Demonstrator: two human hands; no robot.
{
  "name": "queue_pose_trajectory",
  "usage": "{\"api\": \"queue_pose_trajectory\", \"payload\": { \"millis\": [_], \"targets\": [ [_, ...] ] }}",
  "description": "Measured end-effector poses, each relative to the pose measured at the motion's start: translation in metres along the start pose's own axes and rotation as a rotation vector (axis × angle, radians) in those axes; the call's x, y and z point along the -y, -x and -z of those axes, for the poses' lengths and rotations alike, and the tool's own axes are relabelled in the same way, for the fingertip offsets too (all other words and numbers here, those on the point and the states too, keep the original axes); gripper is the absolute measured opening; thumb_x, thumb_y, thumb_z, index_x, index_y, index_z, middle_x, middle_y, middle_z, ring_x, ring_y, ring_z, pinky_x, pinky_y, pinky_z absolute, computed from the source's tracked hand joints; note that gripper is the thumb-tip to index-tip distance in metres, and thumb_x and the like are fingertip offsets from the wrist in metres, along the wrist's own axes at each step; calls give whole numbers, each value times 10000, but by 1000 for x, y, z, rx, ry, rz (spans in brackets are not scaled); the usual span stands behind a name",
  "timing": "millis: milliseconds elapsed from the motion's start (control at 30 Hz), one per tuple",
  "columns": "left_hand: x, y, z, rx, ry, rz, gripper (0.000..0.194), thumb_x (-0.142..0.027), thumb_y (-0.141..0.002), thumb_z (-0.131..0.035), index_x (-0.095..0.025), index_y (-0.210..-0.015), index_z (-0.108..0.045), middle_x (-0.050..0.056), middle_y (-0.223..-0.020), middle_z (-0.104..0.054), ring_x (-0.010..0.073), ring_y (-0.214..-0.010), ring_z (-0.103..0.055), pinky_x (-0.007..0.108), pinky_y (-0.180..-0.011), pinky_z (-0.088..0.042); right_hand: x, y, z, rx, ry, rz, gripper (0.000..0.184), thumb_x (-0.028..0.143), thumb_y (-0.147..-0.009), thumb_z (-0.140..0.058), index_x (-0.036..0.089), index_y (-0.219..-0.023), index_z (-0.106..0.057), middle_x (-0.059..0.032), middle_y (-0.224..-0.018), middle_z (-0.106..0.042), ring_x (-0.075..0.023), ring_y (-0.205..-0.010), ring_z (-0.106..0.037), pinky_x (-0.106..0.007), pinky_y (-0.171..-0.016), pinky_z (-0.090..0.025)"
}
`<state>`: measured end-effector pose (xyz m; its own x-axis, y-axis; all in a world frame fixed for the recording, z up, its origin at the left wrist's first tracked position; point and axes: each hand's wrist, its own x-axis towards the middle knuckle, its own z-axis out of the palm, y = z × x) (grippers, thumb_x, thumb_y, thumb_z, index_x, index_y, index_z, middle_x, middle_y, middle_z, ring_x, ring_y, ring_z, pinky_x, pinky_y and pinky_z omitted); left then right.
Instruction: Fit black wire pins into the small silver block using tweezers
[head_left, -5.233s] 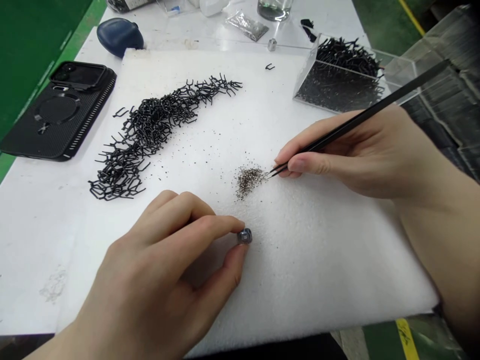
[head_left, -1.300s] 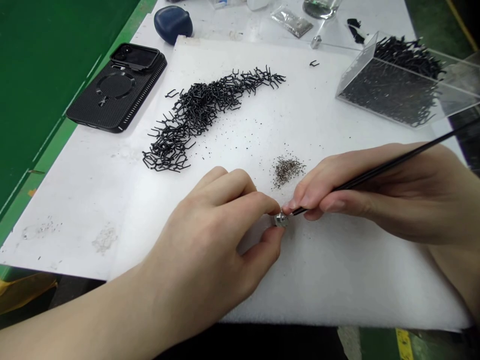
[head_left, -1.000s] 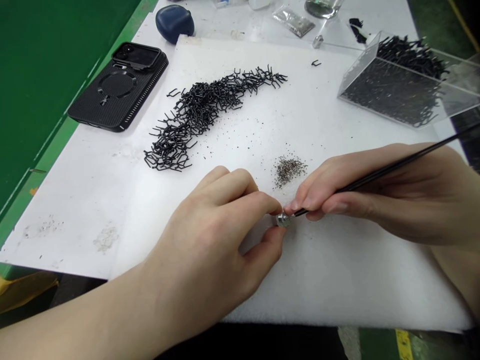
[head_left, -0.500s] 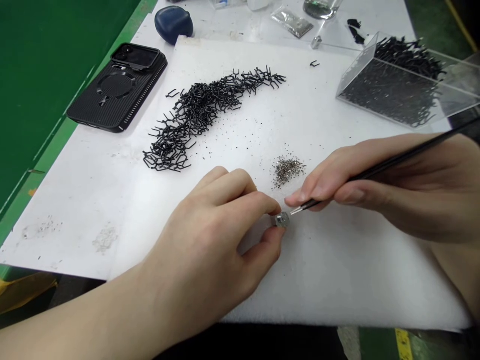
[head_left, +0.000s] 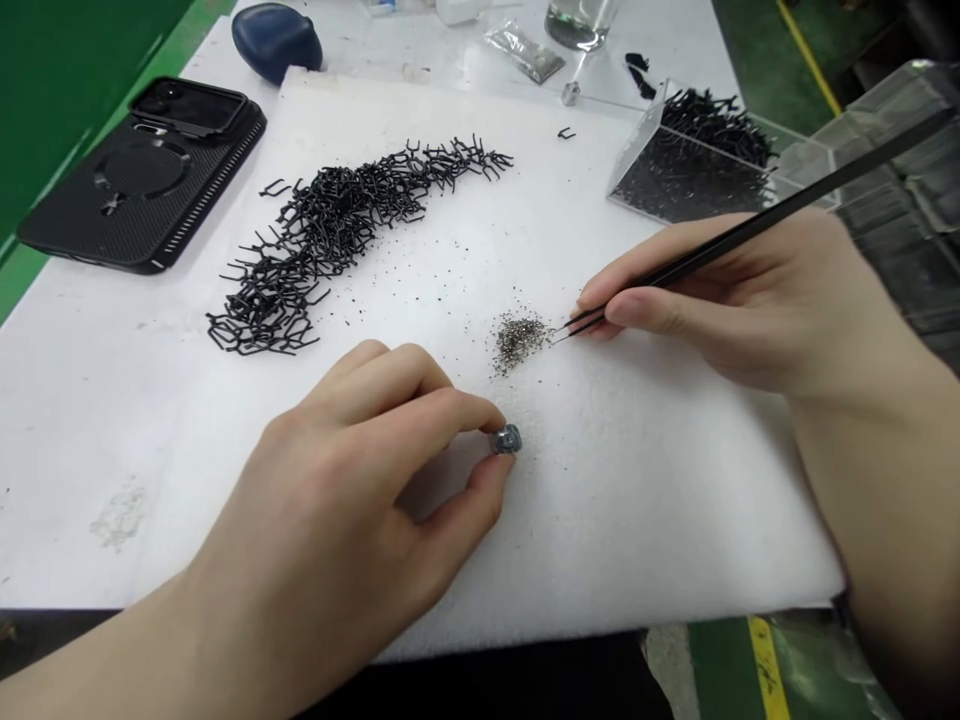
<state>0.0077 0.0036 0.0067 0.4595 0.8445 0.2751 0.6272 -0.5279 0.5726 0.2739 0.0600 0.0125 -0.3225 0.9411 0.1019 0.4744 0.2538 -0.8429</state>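
Between thumb and index finger, my left hand point(head_left: 382, 460) pinches a small metal cylinder point(head_left: 508, 439) just above the white foam sheet point(head_left: 645, 480). My right hand point(head_left: 720, 290) holds black tweezers point(head_left: 705, 245) like a pen. Their thin tips are slightly apart, at the right edge of a small pile of tiny metallic bits point(head_left: 519, 342). Whether anything sits between the tips is too small to tell. Left of the pile, a long heap of black Y-shaped pieces point(head_left: 337, 215) curves across the sheet.
A clear box point(head_left: 637, 165) of black pieces lies tilted at the right, near stacked clear containers point(head_left: 892, 150). At the left are a black phone point(head_left: 142, 180) and a blue case point(head_left: 276, 42). Along the back stand a small bag point(head_left: 525, 50) and a glass point(head_left: 581, 22).
The tweezers have moved from beside the metal cylinder up to the pile of bits, and their tips have spread. The left hand keeps its pinch. The whole view has shifted.
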Motion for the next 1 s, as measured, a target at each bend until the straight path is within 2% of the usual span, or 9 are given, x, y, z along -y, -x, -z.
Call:
{"api": "queue_pose_trajectory", "payload": {
  "millis": [233, 433, 533, 700, 867, 1000],
  "targets": [
    [1, 4, 2, -1, -1, 0, 124, -192, -896, -700, -278, -974, -742, -21, -910, -659, 117, -813, -633, 229, -754, -518, -3, -1, 3, 33, -7, 3, 71, 331, -857, -823, 298, -920, -830, -4, -911, -798, -192, -864, -757, -317, -740, -605],
    [-4, -5, 1, 23, -45, -7, 104, -340, -890, -696, -309, -983, -734, 19, -861, -673, 221, -841, -660, 322, -705, -558, -2, -2, 2, 40, -7, -4, 116, 367, -843, -833, 293, -933, -833, -19, -917, -797, -205, -872, -742, -329, -719, -583],
    [-7, -8, 0, 23, -47, -12, 135, -374, -880, -698, -309, -993, -736, 28, -839, -665, 237, -849, -662, 339, -704, -571, -3, -2, 1, 44, 20, -6, 125, 387, -849, -824, 291, -929, -832, -18, -913, -797, -205, -873, -740, -332, -711, -573],
    [-6, -5, 1, 19, -30, 4, 97, -319, -889, -691, -297, -965, -746, 23, -837, -664, 216, -802, -652, 337, -679, -571, -6, -2, 1, 42, 20, 6, 123, 386, -857, -817, 294, -937, -834, -20, -919, -800, -204, -870, -741, -330, -702, -573],
    [-2, 1, 2, 9, 21, 16, 118, -172, -883, -701, -252, -945, -760, 0, -871, -664, 140, -762, -630, 284, -678, -551, -6, -2, 1, 22, -15, -15, 111, 377, -857, -819, 279, -909, -831, -19, -892, -799, -194, -841, -754, -311, -732, -608],
    [0, 3, 2, -1, 32, 13, 108, -153, -875, -718, -233, -927, -768, -6, -853, -653, 123, -770, -619, 268, -688, -537, -4, -2, 3, 31, -27, -20, 85, 341, -870, -811, 277, -925, -825, -19, -901, -797, -188, -837, -756, -301, -736, -615]
  ]
}}
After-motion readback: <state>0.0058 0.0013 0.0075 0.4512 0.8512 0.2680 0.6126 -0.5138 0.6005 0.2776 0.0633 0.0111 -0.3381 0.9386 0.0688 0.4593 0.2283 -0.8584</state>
